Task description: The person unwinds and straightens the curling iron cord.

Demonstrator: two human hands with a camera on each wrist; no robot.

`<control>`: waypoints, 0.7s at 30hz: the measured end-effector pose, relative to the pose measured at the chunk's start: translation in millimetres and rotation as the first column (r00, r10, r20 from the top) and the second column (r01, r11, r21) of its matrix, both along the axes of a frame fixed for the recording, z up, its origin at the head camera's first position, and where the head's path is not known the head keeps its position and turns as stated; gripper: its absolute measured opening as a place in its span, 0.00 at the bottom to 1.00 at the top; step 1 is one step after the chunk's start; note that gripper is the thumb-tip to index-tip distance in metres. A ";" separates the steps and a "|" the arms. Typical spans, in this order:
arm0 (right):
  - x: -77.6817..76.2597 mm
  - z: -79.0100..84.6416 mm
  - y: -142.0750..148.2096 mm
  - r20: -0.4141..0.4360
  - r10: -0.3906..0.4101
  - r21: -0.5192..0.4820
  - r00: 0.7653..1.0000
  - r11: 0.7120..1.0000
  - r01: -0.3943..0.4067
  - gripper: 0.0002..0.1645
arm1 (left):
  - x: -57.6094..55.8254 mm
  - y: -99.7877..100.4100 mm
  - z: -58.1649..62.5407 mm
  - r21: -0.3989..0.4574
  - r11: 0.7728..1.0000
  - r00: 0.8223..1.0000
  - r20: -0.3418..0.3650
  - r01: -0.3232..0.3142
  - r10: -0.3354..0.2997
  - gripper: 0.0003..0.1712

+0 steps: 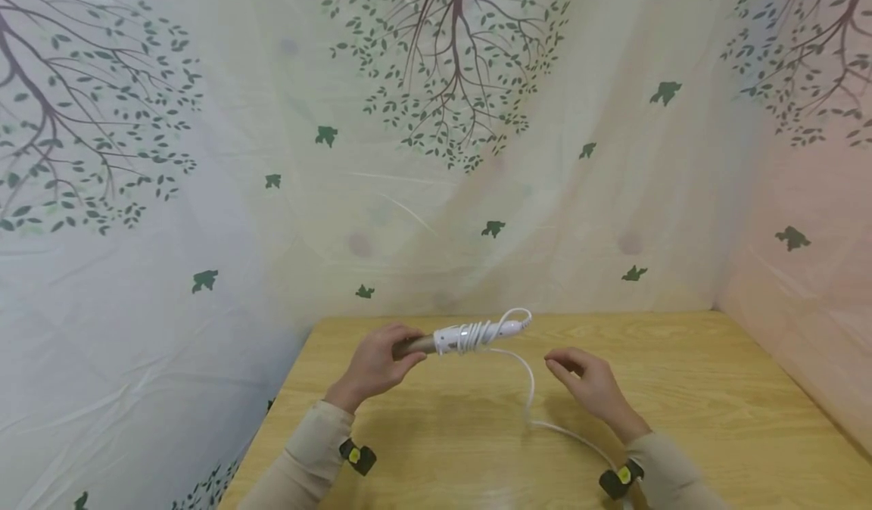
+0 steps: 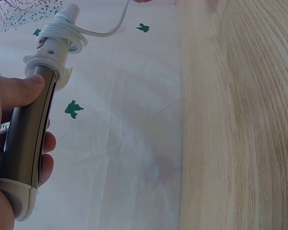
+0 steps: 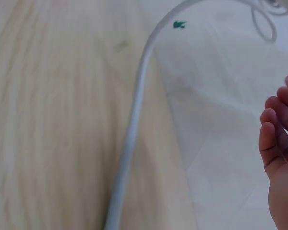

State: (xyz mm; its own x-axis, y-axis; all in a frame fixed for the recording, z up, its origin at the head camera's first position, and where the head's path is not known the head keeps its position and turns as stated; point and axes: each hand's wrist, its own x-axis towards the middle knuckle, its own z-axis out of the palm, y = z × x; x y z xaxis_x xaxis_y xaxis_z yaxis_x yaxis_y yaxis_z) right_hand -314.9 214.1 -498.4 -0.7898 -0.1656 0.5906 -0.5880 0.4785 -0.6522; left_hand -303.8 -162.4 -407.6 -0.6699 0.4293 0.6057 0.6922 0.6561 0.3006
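My left hand (image 1: 378,362) grips a hair curling iron (image 1: 446,341) by its gold-brown barrel (image 2: 29,127), with the thumb along the upper side and fingers wrapped underneath. The iron's white handle (image 1: 511,329) points to the right. Several turns of white cord (image 1: 473,336) are wound round the handle, and a loop stands out at its end. A loose length of the cord (image 3: 134,105) hangs down and runs toward the right forearm. My right hand (image 1: 589,385) is apart from the iron and cord, its fingers loosely bent with nothing visible in them.
Beneath the hands is a wooden table (image 1: 450,442). A pale fabric curtain (image 1: 422,222) printed with trees and green birds hangs behind it and at both sides. Each wrist wears a dark strap with a small camera (image 1: 357,455).
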 end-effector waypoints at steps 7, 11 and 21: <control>0.3 16.8 -21.4 -0.032 0.075 -0.122 0.997 0.989 -0.078 0.07 | 0.6 -0.3 0.3 0.003 1.000 1.000 -0.002 0.002 -0.002 0.15; -1.1 21.2 -30.2 -0.033 0.085 -0.115 0.996 0.989 -0.089 0.07 | 0.7 0.6 -0.1 0.003 1.000 1.000 -0.013 0.007 -0.006 0.16; -2.4 21.0 -39.1 0.017 0.133 -0.013 0.991 0.991 -0.133 0.04 | 3.7 3.2 0.3 -0.007 1.000 1.000 -0.013 0.008 -0.008 0.15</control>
